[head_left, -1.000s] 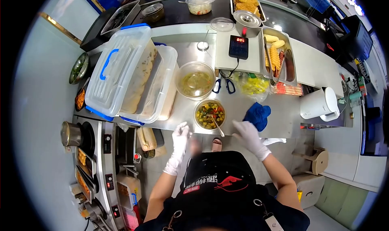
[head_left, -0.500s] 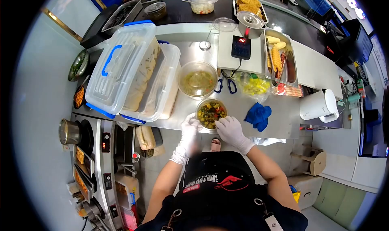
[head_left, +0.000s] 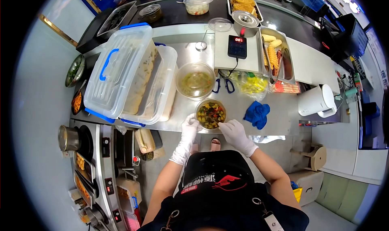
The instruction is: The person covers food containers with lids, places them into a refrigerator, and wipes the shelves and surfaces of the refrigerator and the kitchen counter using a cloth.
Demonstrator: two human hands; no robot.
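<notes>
A round bowl (head_left: 199, 124) of chopped green and yellow vegetables with red bits stands at the counter's front edge. My left hand (head_left: 190, 125), in a white glove, pinches its left rim. My right hand (head_left: 233, 133), gloved too, is closed at the bowl's lower right. A thin utensil (head_left: 217, 122) seems to run from its fingers into the vegetables; its kind is too small to tell. Just behind sits a larger clear bowl (head_left: 195, 82) of greenish liquid, covered or filmed over. Dark-blue-handled scissors (head_left: 223, 86) lie beside it.
Large lidded plastic bins (head_left: 115, 69) fill the left of the counter. A blue cloth (head_left: 257, 114) lies at right, a bag of yellow-green food (head_left: 251, 85) behind it. A digital scale display (head_left: 237, 47), a corn tray (head_left: 277, 54) and a white kettle (head_left: 316, 101) stand farther off.
My right hand has shifted slightly right and down, and the utensil shows more clearly. The display changed from 00 to 005. The view has moved a little.
</notes>
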